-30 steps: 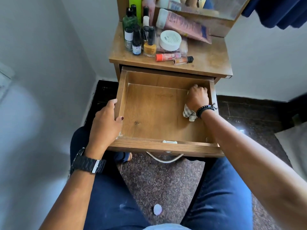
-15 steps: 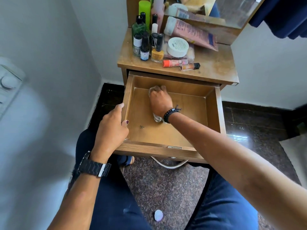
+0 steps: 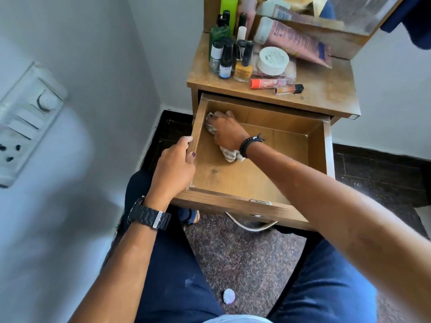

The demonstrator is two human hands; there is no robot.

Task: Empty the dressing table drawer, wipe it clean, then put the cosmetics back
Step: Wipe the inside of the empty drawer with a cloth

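The wooden drawer (image 3: 317, 150) is pulled out and holds nothing but my right hand (image 3: 227, 134), which presses a crumpled pale cloth (image 3: 229, 155) into the back left corner. My left hand (image 3: 173, 169) grips the drawer's left wall near the front. On the table top (image 3: 326, 89) stand several nail polish bottles (image 3: 227, 60), a green bottle (image 3: 218, 31), a white round jar (image 3: 272, 59), a pink tube (image 3: 293, 40), an orange-capped stick (image 3: 267, 82) and a small black-capped tube (image 3: 289, 89).
A mirror (image 3: 338, 12) stands behind the cosmetics. A white wall with a switch panel (image 3: 25, 120) is close on the left. A metal handle (image 3: 250, 226) hangs under the drawer front. My knees sit below, with a small pale scrap (image 3: 229, 296) on the speckled floor.
My right hand has dragged the cloth from the drawer's right side across to the back left corner. My left hand keeps its hold on the left wall.
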